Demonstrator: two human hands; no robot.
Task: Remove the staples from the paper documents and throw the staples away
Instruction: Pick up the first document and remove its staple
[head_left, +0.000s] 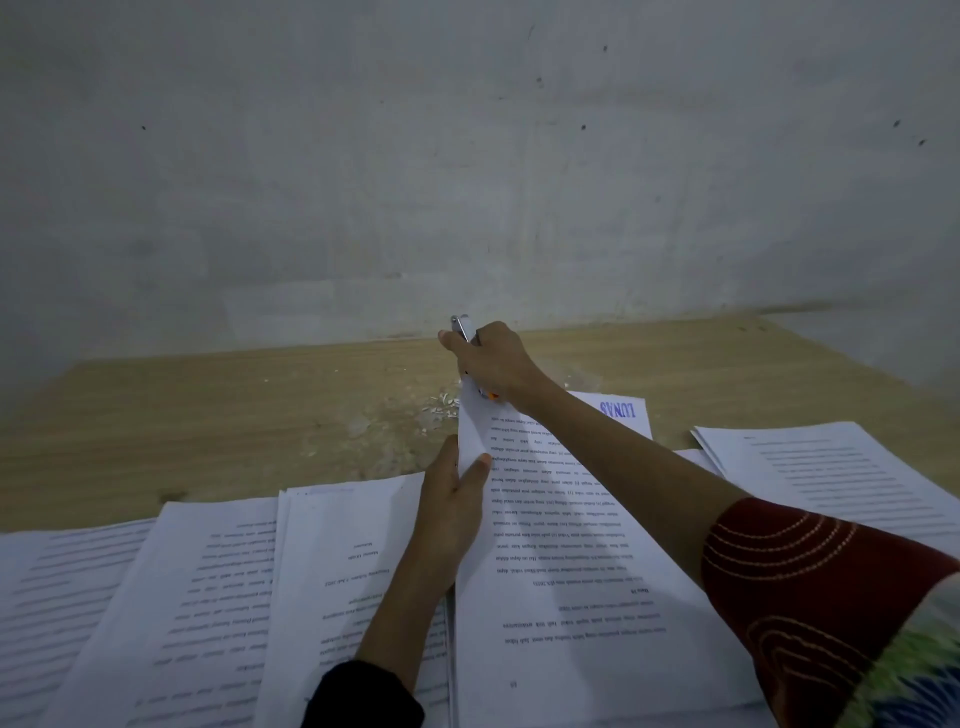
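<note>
Wooden table (208, 415) against a grey wall, printed document (545, 561) at centre, your right hand (496, 364) gripping a white-and-orange tool (464, 328) on its 12 o'clock corner, your left hand (457, 501) pinching its 9 o'clock edge, pale scraps (441, 408) at 11 o'clock, other paper stacks (841, 467) at 3 and 8 o'clock.

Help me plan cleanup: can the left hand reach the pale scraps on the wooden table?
Probably yes: the pale scraps lie just beyond the left hand, nothing between, though it holds white printed paper.
</note>
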